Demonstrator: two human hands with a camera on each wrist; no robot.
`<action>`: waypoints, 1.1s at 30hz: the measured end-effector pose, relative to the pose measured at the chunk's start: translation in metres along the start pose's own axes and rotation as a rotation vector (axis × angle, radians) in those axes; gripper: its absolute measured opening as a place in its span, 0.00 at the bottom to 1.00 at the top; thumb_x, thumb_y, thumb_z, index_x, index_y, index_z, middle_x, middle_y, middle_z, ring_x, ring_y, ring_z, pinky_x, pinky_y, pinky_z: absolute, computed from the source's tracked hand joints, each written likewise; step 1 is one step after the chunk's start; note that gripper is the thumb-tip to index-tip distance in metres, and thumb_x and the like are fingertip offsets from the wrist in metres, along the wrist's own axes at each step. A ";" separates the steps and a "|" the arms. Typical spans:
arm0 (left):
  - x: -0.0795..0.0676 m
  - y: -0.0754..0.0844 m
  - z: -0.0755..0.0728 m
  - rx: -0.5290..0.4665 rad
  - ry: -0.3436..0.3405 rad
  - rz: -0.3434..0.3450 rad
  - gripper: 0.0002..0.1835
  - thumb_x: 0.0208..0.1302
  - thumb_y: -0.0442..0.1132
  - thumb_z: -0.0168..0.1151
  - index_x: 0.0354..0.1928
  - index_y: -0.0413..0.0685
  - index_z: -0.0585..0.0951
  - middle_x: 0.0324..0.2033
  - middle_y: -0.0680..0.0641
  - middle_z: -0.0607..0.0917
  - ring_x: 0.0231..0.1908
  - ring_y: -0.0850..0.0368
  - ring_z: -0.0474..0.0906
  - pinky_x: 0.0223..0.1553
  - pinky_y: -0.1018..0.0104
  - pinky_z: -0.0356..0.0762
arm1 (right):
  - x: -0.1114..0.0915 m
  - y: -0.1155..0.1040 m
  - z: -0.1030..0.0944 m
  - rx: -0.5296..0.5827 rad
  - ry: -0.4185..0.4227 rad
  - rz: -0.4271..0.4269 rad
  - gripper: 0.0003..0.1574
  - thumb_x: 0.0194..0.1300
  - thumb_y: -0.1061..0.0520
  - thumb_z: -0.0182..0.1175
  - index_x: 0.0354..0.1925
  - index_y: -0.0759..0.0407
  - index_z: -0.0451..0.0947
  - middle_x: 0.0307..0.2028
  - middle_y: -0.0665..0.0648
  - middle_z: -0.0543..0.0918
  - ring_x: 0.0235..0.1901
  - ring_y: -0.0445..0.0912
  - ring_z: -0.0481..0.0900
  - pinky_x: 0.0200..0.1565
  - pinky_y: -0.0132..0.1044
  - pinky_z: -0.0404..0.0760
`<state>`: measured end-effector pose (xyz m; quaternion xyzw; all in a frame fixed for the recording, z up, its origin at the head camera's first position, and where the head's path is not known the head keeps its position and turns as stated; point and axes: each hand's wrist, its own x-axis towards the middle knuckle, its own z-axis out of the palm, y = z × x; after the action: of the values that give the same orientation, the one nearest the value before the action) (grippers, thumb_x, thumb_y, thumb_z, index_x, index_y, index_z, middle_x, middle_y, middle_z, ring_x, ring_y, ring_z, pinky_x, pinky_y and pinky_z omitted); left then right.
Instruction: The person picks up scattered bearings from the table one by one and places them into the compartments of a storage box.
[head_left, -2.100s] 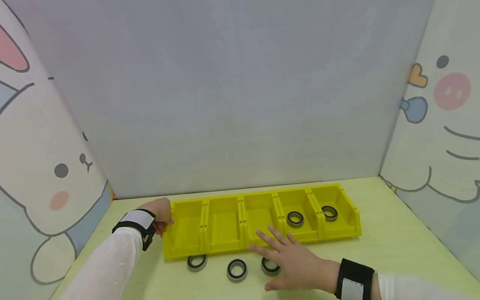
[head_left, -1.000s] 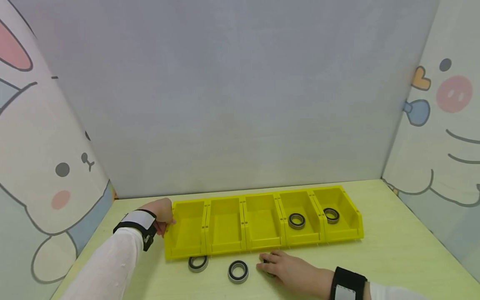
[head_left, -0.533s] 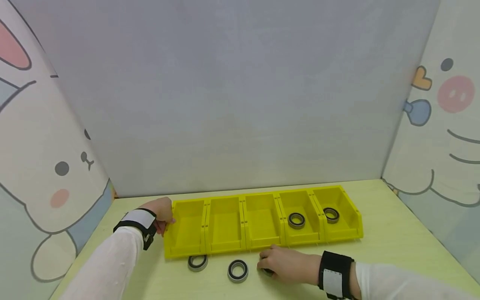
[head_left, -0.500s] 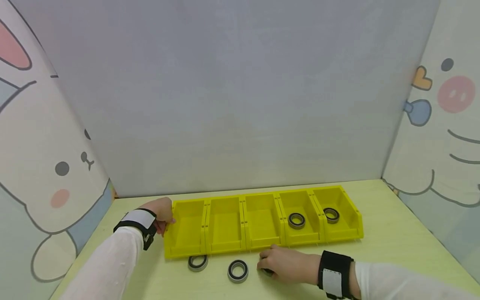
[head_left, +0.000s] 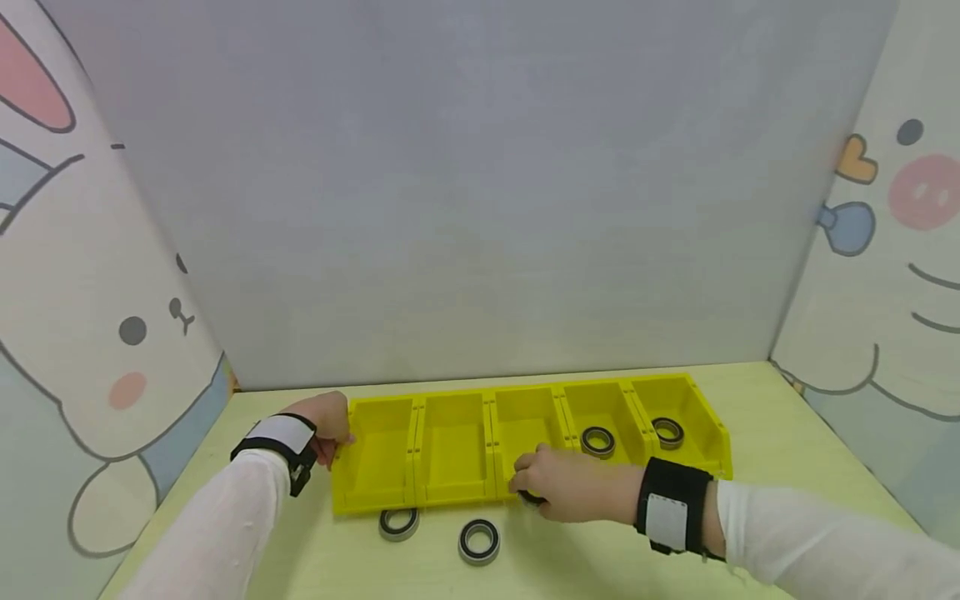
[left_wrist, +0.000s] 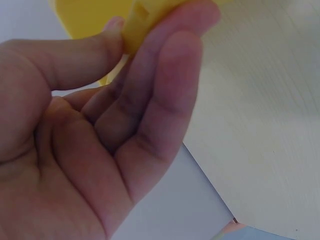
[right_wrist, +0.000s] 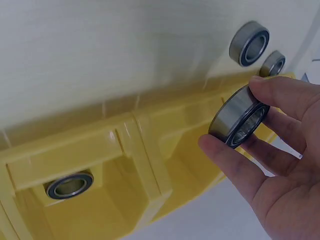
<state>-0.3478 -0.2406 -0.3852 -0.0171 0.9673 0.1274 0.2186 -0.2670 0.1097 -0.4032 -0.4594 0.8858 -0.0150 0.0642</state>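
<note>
My left hand (head_left: 324, 423) pinches the left wall of a yellow row of bins (head_left: 455, 494) between thumb and fingers; the left wrist view has this yellow edge (left_wrist: 134, 32) in the grip. With thumb and fingers my right hand (head_left: 570, 483) holds a ball bearing (right_wrist: 239, 117), a steel ring with a dark seal, raised off the table at the front of the middle bin. In the head view that bearing is mostly hidden by the hand. One bearing (head_left: 597, 442) lies in the fourth bin from the left and another (head_left: 667, 432) in the rightmost bin.
Two more bearings lie on the pale wooden table in front of the bins: one bearing (head_left: 478, 542) near the middle, another bearing (head_left: 398, 523) by the left bin's front edge. A grey wall (head_left: 480, 208) stands behind, with cartoon-printed panels at both sides.
My right hand came down over the right-hand bearing on the table, gripped it and lifted it toward the middle bin. My left hand has stayed on the bin wall.
</note>
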 end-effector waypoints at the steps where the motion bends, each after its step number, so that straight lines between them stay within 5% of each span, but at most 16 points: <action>1: -0.001 0.000 0.000 0.005 0.001 0.006 0.12 0.64 0.37 0.61 0.26 0.36 0.81 0.12 0.45 0.83 0.12 0.57 0.80 0.17 0.70 0.79 | 0.002 0.002 -0.004 0.008 0.006 0.014 0.21 0.58 0.61 0.65 0.51 0.53 0.80 0.50 0.54 0.80 0.46 0.47 0.77 0.45 0.33 0.80; 6: -0.005 0.002 -0.002 0.017 0.000 0.031 0.13 0.64 0.37 0.60 0.24 0.35 0.81 0.12 0.44 0.83 0.12 0.57 0.80 0.17 0.71 0.79 | 0.013 0.018 -0.013 0.023 0.066 0.064 0.19 0.59 0.60 0.64 0.51 0.56 0.79 0.46 0.55 0.81 0.42 0.45 0.79 0.43 0.31 0.81; 15: -0.005 0.000 0.000 -0.011 -0.003 0.028 0.12 0.64 0.37 0.60 0.26 0.35 0.81 0.12 0.45 0.83 0.11 0.58 0.79 0.17 0.70 0.79 | 0.039 0.044 0.000 0.038 0.174 0.108 0.20 0.57 0.62 0.66 0.50 0.62 0.79 0.44 0.58 0.82 0.38 0.45 0.80 0.41 0.32 0.82; 24: 0.007 -0.001 0.001 -0.002 -0.006 0.027 0.11 0.63 0.37 0.61 0.27 0.35 0.81 0.12 0.45 0.82 0.11 0.58 0.78 0.17 0.70 0.79 | 0.054 0.055 0.022 0.006 0.209 0.164 0.11 0.58 0.63 0.66 0.41 0.62 0.81 0.33 0.56 0.80 0.30 0.43 0.75 0.32 0.31 0.78; 33: -0.001 -0.002 0.001 -0.018 0.001 0.022 0.11 0.63 0.37 0.61 0.28 0.35 0.80 0.12 0.45 0.82 0.11 0.58 0.79 0.17 0.70 0.79 | 0.074 0.058 0.042 -0.032 0.211 0.205 0.04 0.63 0.65 0.59 0.36 0.60 0.81 0.29 0.54 0.80 0.28 0.43 0.74 0.34 0.34 0.77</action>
<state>-0.3462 -0.2419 -0.3855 -0.0084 0.9664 0.1383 0.2166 -0.3512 0.0844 -0.4571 -0.3633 0.9301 -0.0423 -0.0354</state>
